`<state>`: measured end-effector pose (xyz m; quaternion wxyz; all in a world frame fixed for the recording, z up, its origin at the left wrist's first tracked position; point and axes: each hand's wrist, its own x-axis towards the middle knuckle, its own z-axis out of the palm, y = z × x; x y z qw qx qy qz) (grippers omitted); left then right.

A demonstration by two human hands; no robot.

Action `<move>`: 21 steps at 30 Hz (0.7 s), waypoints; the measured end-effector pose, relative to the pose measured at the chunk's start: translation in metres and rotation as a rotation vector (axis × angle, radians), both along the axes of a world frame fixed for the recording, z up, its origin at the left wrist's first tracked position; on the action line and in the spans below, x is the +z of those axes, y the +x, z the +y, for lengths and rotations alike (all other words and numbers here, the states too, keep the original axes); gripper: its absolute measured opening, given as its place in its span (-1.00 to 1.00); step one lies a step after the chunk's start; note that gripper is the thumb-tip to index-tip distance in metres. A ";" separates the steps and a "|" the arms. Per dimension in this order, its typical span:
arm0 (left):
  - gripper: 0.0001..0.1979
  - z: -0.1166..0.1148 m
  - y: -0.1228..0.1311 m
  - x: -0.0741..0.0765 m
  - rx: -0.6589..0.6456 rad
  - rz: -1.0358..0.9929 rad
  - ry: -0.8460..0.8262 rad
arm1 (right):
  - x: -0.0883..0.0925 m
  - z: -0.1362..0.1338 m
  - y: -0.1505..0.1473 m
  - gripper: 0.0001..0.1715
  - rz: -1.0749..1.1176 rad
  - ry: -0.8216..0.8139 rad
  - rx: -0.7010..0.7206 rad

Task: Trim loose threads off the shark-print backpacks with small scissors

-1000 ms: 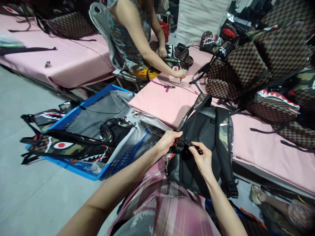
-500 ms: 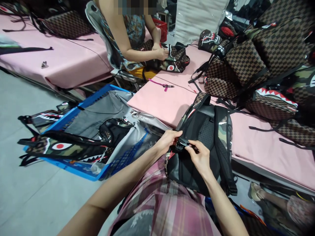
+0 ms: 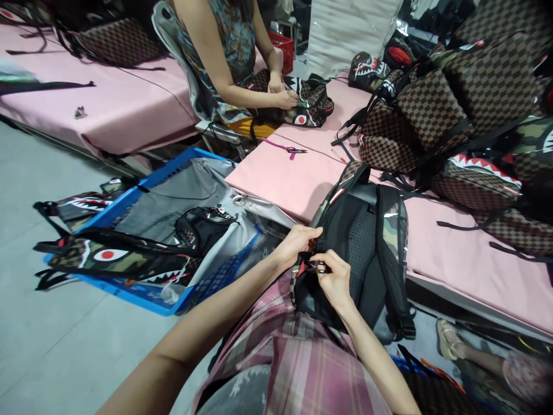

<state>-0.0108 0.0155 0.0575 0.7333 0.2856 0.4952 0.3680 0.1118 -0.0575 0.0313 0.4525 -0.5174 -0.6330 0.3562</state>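
A black backpack point(image 3: 360, 236) with camouflage and checkered trim leans on my lap and the table edge, its padded back and shoulder straps facing up. My left hand point(image 3: 299, 245) is closed on the backpack's left side edge, thumb on top. Close beside it, my right hand point(image 3: 334, 279) is closed around small dark thread snips point(image 3: 320, 266), whose tip points toward the strap by my left fingers. The fingers partly hide the snips and the spot they touch.
A blue crate point(image 3: 129, 300) with a grey lining and shark-face bags stands at left. On the pink table point(image 3: 276, 178) lie snips with a purple ribbon point(image 3: 294, 150). Checkered backpacks point(image 3: 432, 109) are piled at right. Across the table, a co-worker's hands point(image 3: 285, 95) handle another bag.
My right hand has moved left and slightly down, closer to my left hand. The black strap part that stood up between the hands has dropped. My left hand stays on the backpack's edge.
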 end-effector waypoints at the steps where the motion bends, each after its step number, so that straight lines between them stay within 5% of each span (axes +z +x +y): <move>1: -0.71 0.000 0.000 0.000 -0.010 0.002 0.005 | 0.001 -0.004 0.000 -0.86 0.075 -0.071 0.006; 6: -0.71 0.002 -0.009 -0.006 -0.042 -0.029 -0.039 | 0.006 -0.018 0.022 -0.85 0.288 -0.414 0.254; 11: -0.73 0.011 -0.010 -0.016 -0.043 -0.079 -0.050 | -0.004 0.013 0.021 -0.71 0.303 -0.418 -0.136; 16: -0.68 0.012 -0.014 -0.023 -0.012 -0.100 -0.023 | -0.014 0.036 -0.003 -0.59 0.508 -0.598 -0.029; 21: -0.71 -0.020 -0.030 -0.023 0.029 0.175 0.337 | -0.013 0.036 -0.010 -0.56 0.624 -0.638 -0.062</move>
